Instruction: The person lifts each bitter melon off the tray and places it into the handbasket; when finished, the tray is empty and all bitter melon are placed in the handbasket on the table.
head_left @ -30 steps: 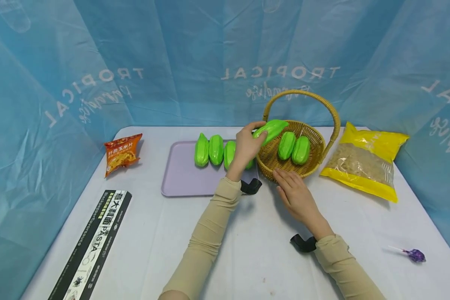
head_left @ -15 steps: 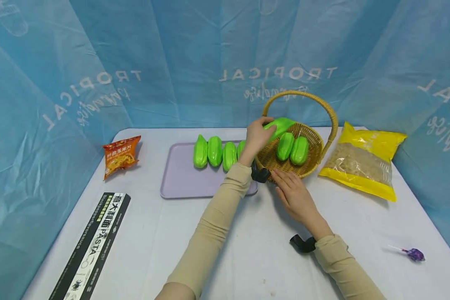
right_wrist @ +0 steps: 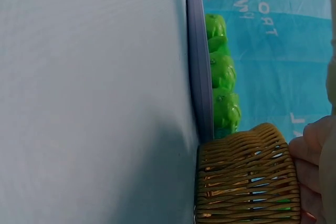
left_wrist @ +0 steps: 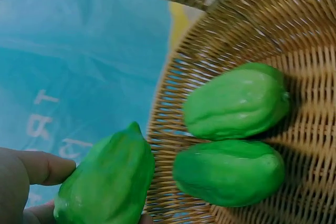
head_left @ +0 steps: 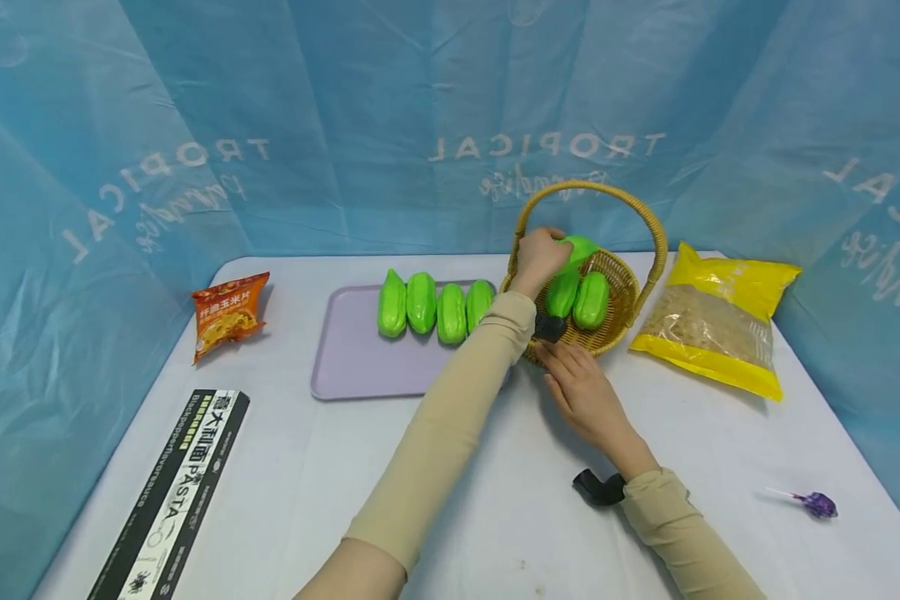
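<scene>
My left hand [head_left: 537, 254] pinches the green gourd [head_left: 579, 248] over the basket [head_left: 621, 321] – I'd lower it gently at 12 o'clock of the two inside – right hand [head_left: 581, 392] lies flat, steadying the rim.

Left arm stretches up to frame centre, its left hand [head_left: 537, 255] curled in a grip. Right hand [head_left: 581, 392] lies flat, fingers straight, just below it.

Basket handle [head_left: 592, 190] arching over two gourds [head_left: 579, 297], bare wicker at the far side only.
</scene>
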The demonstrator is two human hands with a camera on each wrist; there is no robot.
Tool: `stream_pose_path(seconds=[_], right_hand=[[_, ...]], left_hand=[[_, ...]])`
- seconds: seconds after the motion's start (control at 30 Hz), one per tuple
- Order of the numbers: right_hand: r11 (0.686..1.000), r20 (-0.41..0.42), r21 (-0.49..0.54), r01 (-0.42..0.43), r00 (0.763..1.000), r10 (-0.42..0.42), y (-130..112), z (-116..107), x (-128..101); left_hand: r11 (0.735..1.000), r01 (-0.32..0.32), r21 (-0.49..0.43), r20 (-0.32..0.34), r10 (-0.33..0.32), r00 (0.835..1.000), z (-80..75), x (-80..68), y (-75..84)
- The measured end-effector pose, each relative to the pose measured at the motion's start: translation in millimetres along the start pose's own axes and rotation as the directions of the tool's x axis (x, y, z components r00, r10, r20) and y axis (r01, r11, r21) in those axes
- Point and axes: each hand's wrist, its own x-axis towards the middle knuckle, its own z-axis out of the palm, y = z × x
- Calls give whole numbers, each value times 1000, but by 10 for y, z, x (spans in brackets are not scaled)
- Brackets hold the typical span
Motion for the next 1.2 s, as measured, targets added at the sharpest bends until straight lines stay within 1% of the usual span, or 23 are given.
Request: stream_pose_path(seconds=[0.07,0.13,0.2,0.27,0.3,0.4,0.47,0.53,0.7,0.83,0.93,1.03,1.1,1.2], right_hand=[[1000,-9,2,20,1000,-20,-9,3,10],[999,-19,-1,35,999,-35,-12,8,13],[999,-28,-9,44,999,-44,-13,11,16],[999,-33,-13,44,998,-45,-9,8,17],[999,-32,-15,43,999,-44,-8,6,18],[999,-25,-21,42,999,-43,-2,-10,21],[999,-22,-20,43,999,-43,5,-23,23],[999,-19,-20,43,999,-43,13,-33,23],[999,-19,-23,30,999,-31,31,-31,22],[999,-16,-24,24,1000,-24,29,-8,22],[1000,-9,-24,19,1000,-19,25,9,17],[1000,-9,-25,16,1000,-16,18,13,7],[1000,-12,-24,14,1000,-14,11,15,4],[1000,-12,-16,13,1000,-13,1,9,3]], left_hand=[[999,15,41,-18,-14,1000,34,8,10],[996,18,89,-47,-14,999,70,2,15],[993,12,119,-51,-6,999,104,0,15],[993,-7,121,-32,11,999,131,-6,7],[993,-13,120,-12,15,1000,139,-6,2],[994,-13,108,70,5,998,144,-19,6],[993,-4,119,107,-9,994,141,-32,21],[990,7,141,128,-25,991,141,-46,46],[972,-6,234,119,-23,993,161,-75,75],[956,-8,292,110,-25,994,179,-108,58],[950,2,312,105,-37,994,181,-116,43],[949,-7,314,116,-31,993,153,-104,49],[953,-20,304,121,-17,992,117,-97,60],[954,-56,296,116,22,993,59,-104,102]])
